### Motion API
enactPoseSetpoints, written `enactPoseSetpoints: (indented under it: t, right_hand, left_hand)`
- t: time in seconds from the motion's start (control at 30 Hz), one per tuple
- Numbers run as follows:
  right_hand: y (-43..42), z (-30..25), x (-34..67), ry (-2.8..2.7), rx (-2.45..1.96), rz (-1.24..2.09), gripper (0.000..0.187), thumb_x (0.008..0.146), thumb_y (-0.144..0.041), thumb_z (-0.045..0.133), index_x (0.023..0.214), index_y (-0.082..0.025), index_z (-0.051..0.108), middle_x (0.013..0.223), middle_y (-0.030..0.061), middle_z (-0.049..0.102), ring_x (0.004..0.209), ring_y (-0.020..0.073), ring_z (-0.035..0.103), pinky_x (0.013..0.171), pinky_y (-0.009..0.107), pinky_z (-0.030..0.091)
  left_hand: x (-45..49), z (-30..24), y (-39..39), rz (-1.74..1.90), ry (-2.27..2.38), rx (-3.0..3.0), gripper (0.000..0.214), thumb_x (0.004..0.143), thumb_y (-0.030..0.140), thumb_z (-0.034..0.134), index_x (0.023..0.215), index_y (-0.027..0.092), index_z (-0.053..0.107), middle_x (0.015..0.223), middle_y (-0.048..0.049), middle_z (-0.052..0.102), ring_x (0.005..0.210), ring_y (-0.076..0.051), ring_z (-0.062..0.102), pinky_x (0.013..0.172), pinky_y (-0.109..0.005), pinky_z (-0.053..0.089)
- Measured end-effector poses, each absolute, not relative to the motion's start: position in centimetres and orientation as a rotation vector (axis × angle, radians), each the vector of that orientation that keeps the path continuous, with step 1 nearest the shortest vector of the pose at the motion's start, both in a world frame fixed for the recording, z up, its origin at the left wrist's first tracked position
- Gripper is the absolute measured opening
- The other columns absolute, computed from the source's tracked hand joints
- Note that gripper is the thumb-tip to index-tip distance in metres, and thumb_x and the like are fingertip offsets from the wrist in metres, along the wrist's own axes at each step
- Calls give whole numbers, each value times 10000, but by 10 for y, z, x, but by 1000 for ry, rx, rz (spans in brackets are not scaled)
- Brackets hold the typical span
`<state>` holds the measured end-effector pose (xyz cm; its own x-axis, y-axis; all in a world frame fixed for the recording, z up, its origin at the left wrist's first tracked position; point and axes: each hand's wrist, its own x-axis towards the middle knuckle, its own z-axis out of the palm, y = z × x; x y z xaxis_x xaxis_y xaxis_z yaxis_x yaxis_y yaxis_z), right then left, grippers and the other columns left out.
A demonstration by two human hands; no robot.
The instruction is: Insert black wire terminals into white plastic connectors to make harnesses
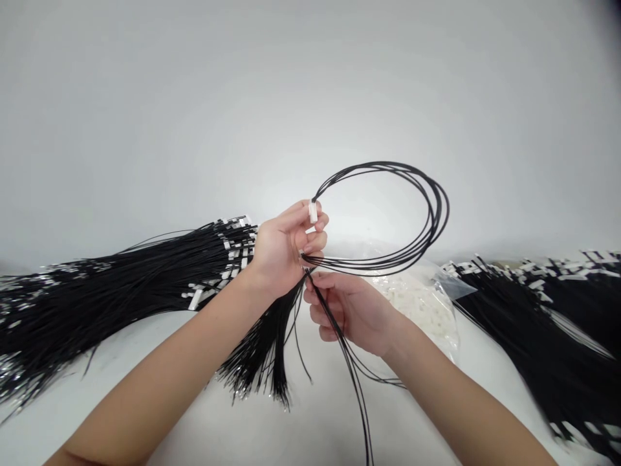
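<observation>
Near the middle of the head view, my left hand [286, 249] is closed on a white connector [313, 212] with thin black wires [439, 200] coming out of it. These wires sweep right in a wide loop and return under the left fingers. Just below, my right hand [352, 307] pinches black wires between thumb and fingertips; their loose ends hang toward the bottom edge. The exact tip of that pinch is partly hidden by the wires. A fan-shaped bunch of loose black wires [272, 349] lies under and beside my left wrist.
On the left lies a big pile of black wires [145, 278] with white connectors at its right end. Behind my right hand is a clear plastic bag [427, 310] holding small white parts. More black wires with white connectors [548, 349] are heaped at the right.
</observation>
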<state>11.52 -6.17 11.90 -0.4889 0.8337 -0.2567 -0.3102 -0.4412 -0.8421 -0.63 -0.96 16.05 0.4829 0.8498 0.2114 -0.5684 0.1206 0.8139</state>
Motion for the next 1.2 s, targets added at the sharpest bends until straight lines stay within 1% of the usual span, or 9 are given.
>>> enactPoseSetpoints:
  t: [0.3,0.43,0.63,0.73,0.83,0.93,1.03,1.13,1.2]
  right_hand:
    - [-61,117,113,-1130,-942,1843,130,756,-324,467,745,-195,451,716,-24,476,529,74,415,456,213,331]
    - [-61,117,111,-1139,-937,1845,125,772,-314,436,736,-195,425,678,-35,452,496,65,391,466,221,340]
    - [-61,118,112,-1073,-910,1879,128,768,-312,444,729,-198,402,671,-41,421,490,60,374,444,211,333]
    - [-60,117,113,-1120,-927,1797,114,761,-309,469,757,-207,420,685,-40,426,502,65,390,435,207,337]
    - [-60,116,113,-1295,-976,1601,128,774,-310,472,731,-199,424,677,-35,418,495,68,396,424,213,344]
    - [-63,116,111,-1504,-1072,1264,129,796,-319,462,750,-198,455,699,-26,439,509,73,413,442,222,362]
    - [-67,117,110,-1682,-1174,874,115,815,-304,444,858,-215,501,762,-9,509,543,82,421,474,233,355]
    - [-70,116,108,-1788,-1203,553,103,827,-255,419,844,-210,510,777,4,549,606,102,455,536,251,358]
    - [-70,115,107,-1821,-1214,422,111,833,-233,403,828,-209,512,783,11,560,648,118,478,573,261,358]
  left_hand:
    - [-5,158,-8,1026,312,1000,54,770,195,454,729,160,460,657,10,414,402,-23,314,353,-170,242]
    - [-5,156,-7,1034,298,1007,72,781,196,441,723,156,456,653,9,412,403,-23,320,361,-168,249]
    - [-6,156,-6,1028,299,995,67,775,196,445,722,158,459,655,11,409,401,-25,331,364,-172,260]
    - [-5,157,-6,1041,328,992,63,766,191,454,711,158,458,647,12,406,399,-26,335,359,-171,259]
    - [-5,158,-6,1047,355,1002,56,756,190,463,709,162,455,644,13,405,397,-28,329,345,-170,234]
    - [-5,157,-6,1059,365,1031,59,756,199,467,709,166,452,650,14,407,404,-32,327,344,-172,221]
    - [-5,157,-6,1081,379,1068,71,766,212,459,711,169,453,656,17,407,412,-34,330,365,-177,250]
    - [-5,156,-6,1116,412,1087,67,763,208,461,708,170,458,657,19,413,411,-32,330,385,-185,285]
    - [-4,156,-6,1130,434,1086,63,753,201,469,699,169,461,653,19,415,405,-31,328,387,-187,294]
